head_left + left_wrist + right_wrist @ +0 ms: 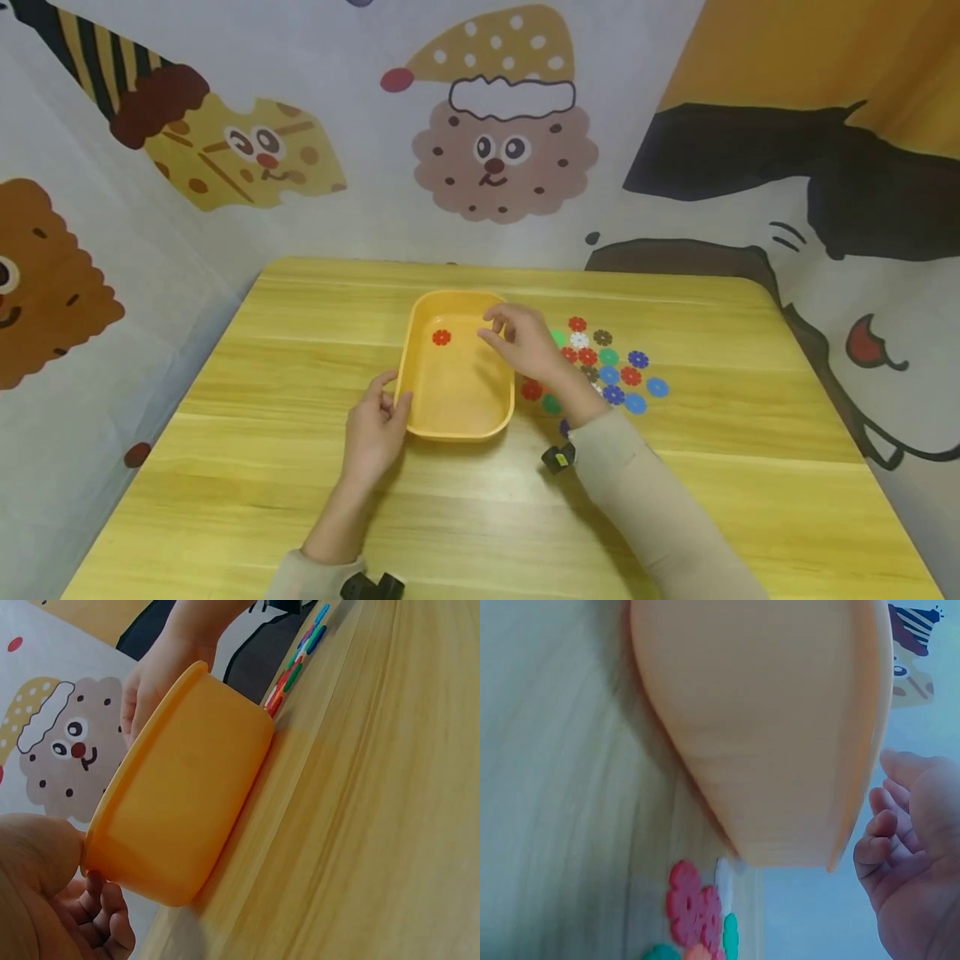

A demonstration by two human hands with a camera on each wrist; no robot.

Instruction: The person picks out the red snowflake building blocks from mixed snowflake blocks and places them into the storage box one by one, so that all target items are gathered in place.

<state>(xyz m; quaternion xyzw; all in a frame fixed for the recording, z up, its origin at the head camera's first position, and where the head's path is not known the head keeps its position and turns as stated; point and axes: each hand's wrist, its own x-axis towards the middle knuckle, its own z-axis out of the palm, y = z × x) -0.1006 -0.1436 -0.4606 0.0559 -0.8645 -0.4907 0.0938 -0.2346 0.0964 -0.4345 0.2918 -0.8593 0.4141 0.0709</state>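
A yellow plastic tray (459, 417) rests on the table, with one red flower-shaped disc (441, 337) lying inside near its far end. My left hand (375, 433) grips the tray's left side, the thumb at the rim and the fingers curled beneath it in the left wrist view. Above the tray's right rim hovers my right hand (525, 337), its thumb and index finger apart and nothing visible between them. The right wrist view shows that hand (919, 832) beside the rim with loosely bent fingers. Several colourful flower-shaped discs (608, 357) lie right of the tray, some hidden behind the right forearm.
The wood-patterned table (285, 400) spreads around the tray on all sides. Behind it hangs a cartoon-printed cloth (360, 233). Black wrist devices sit at both cuffs, and the right one (558, 457) is close to the tabletop near the scattered discs.
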